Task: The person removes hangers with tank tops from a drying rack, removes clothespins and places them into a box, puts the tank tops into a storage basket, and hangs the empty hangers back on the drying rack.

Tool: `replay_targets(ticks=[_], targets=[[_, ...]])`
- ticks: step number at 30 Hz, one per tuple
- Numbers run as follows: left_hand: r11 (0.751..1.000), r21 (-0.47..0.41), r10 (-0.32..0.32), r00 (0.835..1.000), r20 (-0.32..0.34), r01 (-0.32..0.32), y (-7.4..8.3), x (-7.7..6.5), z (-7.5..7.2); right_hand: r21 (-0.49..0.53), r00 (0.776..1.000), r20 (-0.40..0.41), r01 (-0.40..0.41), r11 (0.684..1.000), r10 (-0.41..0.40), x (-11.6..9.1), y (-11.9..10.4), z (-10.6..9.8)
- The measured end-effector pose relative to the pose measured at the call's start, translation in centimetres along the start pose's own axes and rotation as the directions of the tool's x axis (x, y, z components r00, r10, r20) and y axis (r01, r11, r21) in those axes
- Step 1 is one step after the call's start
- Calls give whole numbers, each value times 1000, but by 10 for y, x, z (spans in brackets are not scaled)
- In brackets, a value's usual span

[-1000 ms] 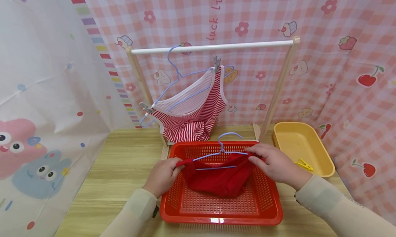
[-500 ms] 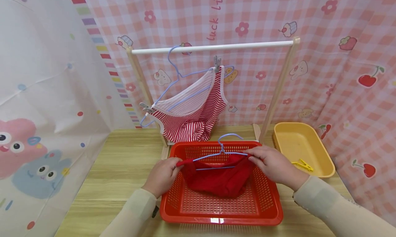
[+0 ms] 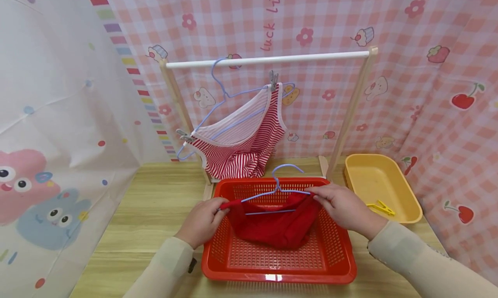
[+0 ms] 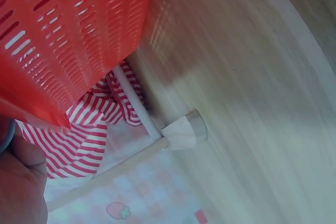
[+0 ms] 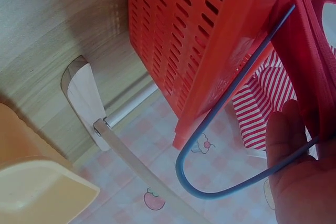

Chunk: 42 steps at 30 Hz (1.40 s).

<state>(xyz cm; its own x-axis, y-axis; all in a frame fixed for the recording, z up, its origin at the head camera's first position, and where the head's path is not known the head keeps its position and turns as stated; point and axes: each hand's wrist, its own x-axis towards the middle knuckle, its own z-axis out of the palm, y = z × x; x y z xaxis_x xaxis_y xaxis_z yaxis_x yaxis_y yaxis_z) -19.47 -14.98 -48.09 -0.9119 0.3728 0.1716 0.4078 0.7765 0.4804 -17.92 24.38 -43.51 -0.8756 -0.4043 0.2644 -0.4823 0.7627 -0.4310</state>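
A red garment (image 3: pixel 272 229) hangs from a thin blue hanger (image 3: pixel 264 195), low over the red basket (image 3: pixel 278 277). My left hand (image 3: pixel 202 220) pinches the garment's left strap at that end of the hanger. At the other end my right hand (image 3: pixel 346 207) holds the hanger arm beside the right strap. The right wrist view shows the hanger's looped end (image 5: pixel 210 193) sticking out past my right hand (image 5: pixel 302 177), next to a red strap (image 5: pixel 304 51). Only part of my left hand (image 4: pixel 23 182) appears in the left wrist view.
Behind the basket stands a rack with a white rail (image 3: pixel 268 59). On it hangs a striped red-and-white top (image 3: pixel 253 134), held by grey clips (image 3: pixel 274 81) to another blue hanger. A yellow tray (image 3: pixel 373 172) with a yellow clip (image 3: pixel 382 208) sits at the right.
The hanger and the red garment's left strap have shifted slightly left with my left hand. My right hand has moved slightly inward along the hanger.
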Motion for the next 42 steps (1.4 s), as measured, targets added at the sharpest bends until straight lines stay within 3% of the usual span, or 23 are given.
replay_targets(ticks=[9,18,30,42], targets=[[996,-61,70,997,-19,-71,-4,-5,-5,-7,1000,2,-13,1000,13,0,0,-1],[991,-48,120,992,-26,-122,-6,-8,-9,-9,1000,-8,-20,1000,20,0,-2,0],[996,64,59,997,41,-62,-1,-9,-22,-2,1000,-27,-11,1000,11,1,-4,0],[996,85,16,1000,-7,-15,5,-13,-22,-1,1000,-26,-2,1000,2,1,-4,0]])
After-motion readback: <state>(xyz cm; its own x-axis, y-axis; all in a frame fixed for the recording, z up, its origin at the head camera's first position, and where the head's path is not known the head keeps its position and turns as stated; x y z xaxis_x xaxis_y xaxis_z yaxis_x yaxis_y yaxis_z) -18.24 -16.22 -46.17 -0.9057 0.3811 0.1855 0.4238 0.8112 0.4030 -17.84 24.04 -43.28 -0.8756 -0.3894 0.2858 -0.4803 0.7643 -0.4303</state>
